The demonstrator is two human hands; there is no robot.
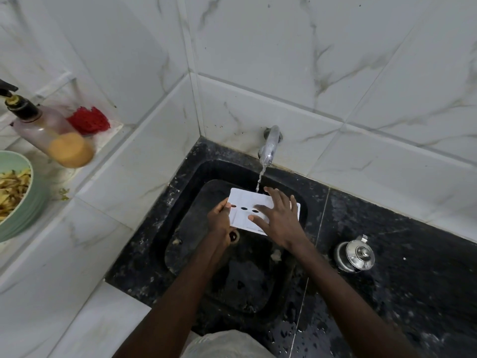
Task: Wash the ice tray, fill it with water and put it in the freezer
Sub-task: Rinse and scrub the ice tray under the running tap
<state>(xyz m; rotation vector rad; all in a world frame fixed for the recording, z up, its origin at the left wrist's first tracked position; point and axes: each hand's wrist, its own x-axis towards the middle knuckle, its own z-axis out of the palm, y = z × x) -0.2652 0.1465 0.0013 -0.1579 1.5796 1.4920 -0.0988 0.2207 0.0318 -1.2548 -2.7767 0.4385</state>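
A white ice tray (245, 201) is held over the black sink (185, 228), under a thin stream of water from the chrome tap (269, 146). The water lands on the tray's far edge. My left hand (219, 220) grips the tray's left end, thumb on top. My right hand (277, 219) lies flat on the tray's top face with its fingers spread and straight, covering the right half. Three dark holes show in the tray between the two hands.
A small steel kettle (356, 255) stands on the wet black counter right of the sink. On the white ledge at left are a pump soap bottle (51, 133), a red scrubber (89, 120) and a green bowl (23, 200) of food scraps.
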